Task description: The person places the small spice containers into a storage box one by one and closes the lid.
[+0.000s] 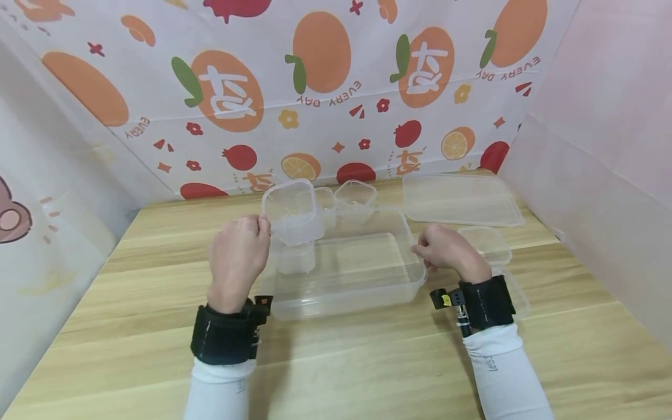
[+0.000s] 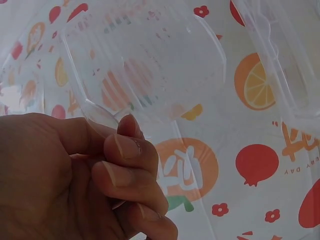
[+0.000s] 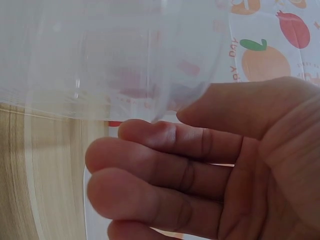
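Observation:
The left hand (image 1: 238, 256) pinches the near corner of a small clear square container (image 1: 290, 204), held up over the left part of a large clear rectangular box (image 1: 346, 300). In the left wrist view that container (image 2: 160, 65) stands out from the thumb and curled fingers of the left hand (image 2: 90, 175). At the box's right side, the right hand (image 1: 448, 251) has its thumb and index finger on the rim. The right wrist view shows the right hand (image 3: 200, 165) with the clear wall (image 3: 160, 60) between thumb and index finger.
Small clear containers (image 1: 356, 195) stand behind the box, and another (image 1: 296, 258) is at its left end. A large flat lid (image 1: 462, 199) lies at the back right; smaller lids (image 1: 488, 244) lie beside the right hand. Patterned cloth (image 1: 325, 116) hangs behind the table.

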{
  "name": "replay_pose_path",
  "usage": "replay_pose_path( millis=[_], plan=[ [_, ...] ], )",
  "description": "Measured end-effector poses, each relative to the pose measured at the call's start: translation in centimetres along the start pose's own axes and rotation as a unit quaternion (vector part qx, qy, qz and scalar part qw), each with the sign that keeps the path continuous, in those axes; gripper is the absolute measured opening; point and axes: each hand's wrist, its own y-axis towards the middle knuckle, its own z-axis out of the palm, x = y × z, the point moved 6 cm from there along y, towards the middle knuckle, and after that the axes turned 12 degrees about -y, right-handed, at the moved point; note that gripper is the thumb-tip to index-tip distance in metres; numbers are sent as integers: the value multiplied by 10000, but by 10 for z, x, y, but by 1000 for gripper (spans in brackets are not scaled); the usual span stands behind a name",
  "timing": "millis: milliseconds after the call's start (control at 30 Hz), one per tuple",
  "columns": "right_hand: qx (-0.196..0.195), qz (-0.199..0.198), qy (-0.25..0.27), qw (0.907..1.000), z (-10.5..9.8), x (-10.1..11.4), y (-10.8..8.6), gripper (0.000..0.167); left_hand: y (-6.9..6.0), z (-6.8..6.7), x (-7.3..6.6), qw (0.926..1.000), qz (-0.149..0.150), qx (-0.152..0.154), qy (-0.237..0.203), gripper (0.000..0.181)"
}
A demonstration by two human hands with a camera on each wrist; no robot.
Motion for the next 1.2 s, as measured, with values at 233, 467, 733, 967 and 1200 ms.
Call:
replay_pose_path(
  millis=[233,467,733,967,1200],
  plan=[
    [16,18,-53,10000,2,0,1,38,2,9,-6,9999,2,126,-59,48],
    [13,-1,-37,10000,1,0,1,38,5,16,-13,9996,10,176,-209,49],
    [13,56,-58,10000,0,-1,1,38,9,30,-21,9989,-54,293,-357,48],
    [-1,58,5,10000,1,0,2,40,10,38,-26,9984,-97,386,-408,50],
    [-2,-25,13,10000,1,0,1,40,9,42,-28,9984,-25,358,-445,51]
  ],
)
